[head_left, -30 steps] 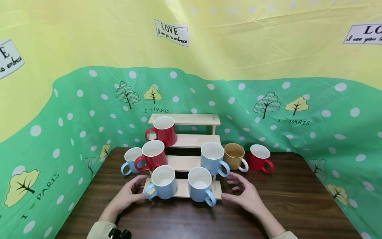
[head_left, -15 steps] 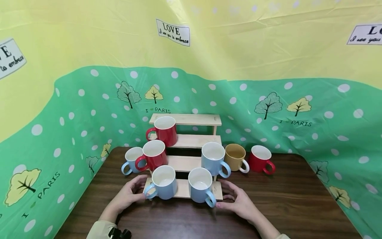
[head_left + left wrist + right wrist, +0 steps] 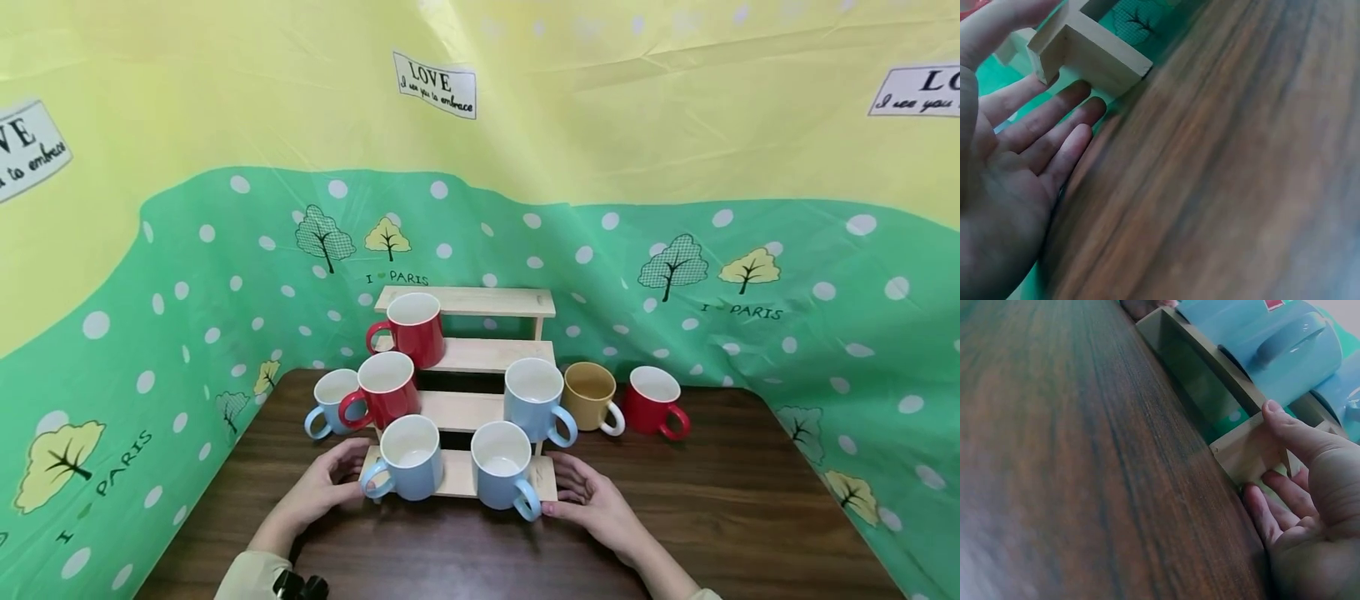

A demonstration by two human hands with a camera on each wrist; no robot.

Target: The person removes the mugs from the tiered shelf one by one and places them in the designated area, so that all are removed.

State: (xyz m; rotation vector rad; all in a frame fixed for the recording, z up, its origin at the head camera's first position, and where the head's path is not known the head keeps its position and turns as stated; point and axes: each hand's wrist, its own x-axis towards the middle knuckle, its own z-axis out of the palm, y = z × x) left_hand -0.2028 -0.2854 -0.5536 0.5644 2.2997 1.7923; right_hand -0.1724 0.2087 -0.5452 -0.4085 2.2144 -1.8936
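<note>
A stepped wooden display rack (image 3: 487, 354) stands mid-table. My left hand (image 3: 322, 487) grips the left end of its lowest step, thumb in front and fingers along the side; the thumb overlaps a mug handle in the head view. At the opposite end, my right hand (image 3: 600, 504) holds the rack, its thumb (image 3: 1288, 428) on the front edge of the end support and its fingers behind. The lowest step bears two light blue mugs (image 3: 412, 458) (image 3: 501, 467). Above are a red mug (image 3: 390, 396) and a blue mug (image 3: 532, 404). Another red mug (image 3: 420, 333) sits one step higher.
Left of the rack, a blue mug (image 3: 333, 396) stands on the dark wooden table (image 3: 442, 550). To the right are a tan mug (image 3: 585, 400) with a white handle and a red mug (image 3: 648, 404). A printed green and yellow cloth (image 3: 480, 225) hangs behind.
My right hand has moved left and closed in on the rack's right end. The left hand stays at its end; the mugs keep their places on the steps.
</note>
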